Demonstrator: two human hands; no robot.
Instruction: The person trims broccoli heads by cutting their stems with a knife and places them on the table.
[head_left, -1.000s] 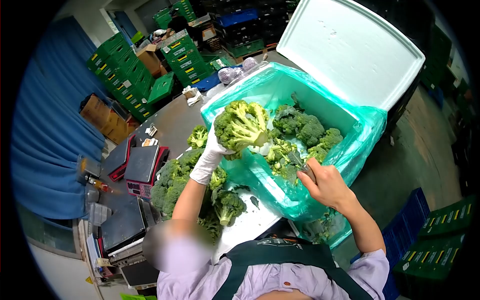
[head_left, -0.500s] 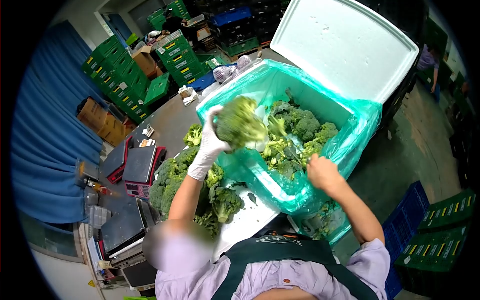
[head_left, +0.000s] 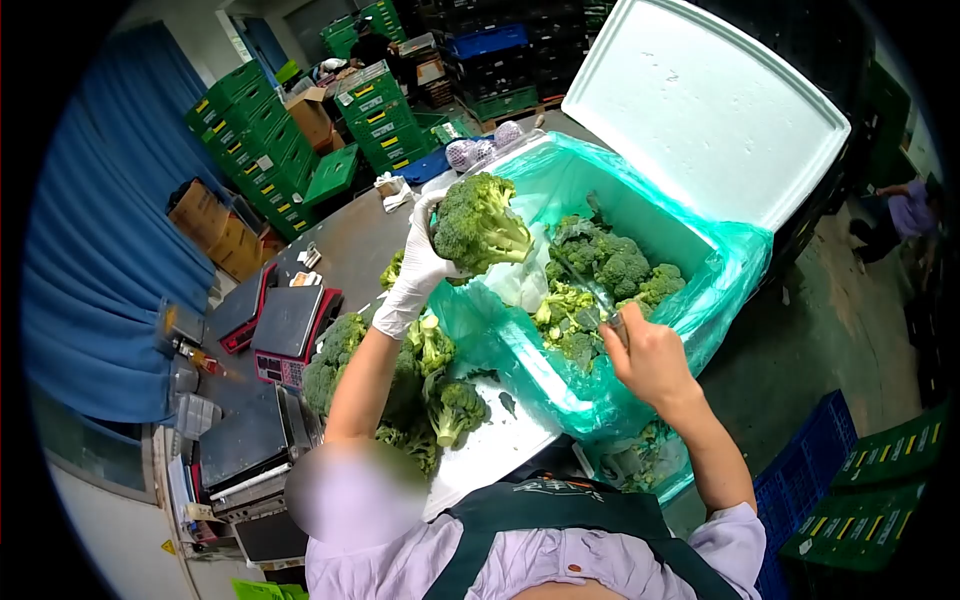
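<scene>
My left hand (head_left: 425, 250), in a white glove, is closed around a broccoli head (head_left: 480, 222) with its cut stem pointing right. It is held up over the left rim of a foam box (head_left: 680, 235) lined with a green plastic bag (head_left: 735, 250). Bare, my right hand (head_left: 648, 352) grips a knife (head_left: 602, 300) by the handle, its blade slanting up and left above the box's contents. Inside the box lie broccoli heads (head_left: 615, 262) and trimmed pieces. More broccoli (head_left: 345, 365) is heaped left of the box, partly hidden by my left forearm.
The foam lid (head_left: 710, 110) leans open behind the box. Scales (head_left: 285, 325) stand on the dark table (head_left: 345, 245) at left. Green crates (head_left: 255, 150) are stacked beyond it, with more crates (head_left: 865, 530) at lower right. Another person (head_left: 908, 212) is at far right.
The broccoli in my left hand has turned so that its stem shows more clearly. My right hand has shifted slightly, and the knife blade shows more plainly. The whole view has moved a little.
</scene>
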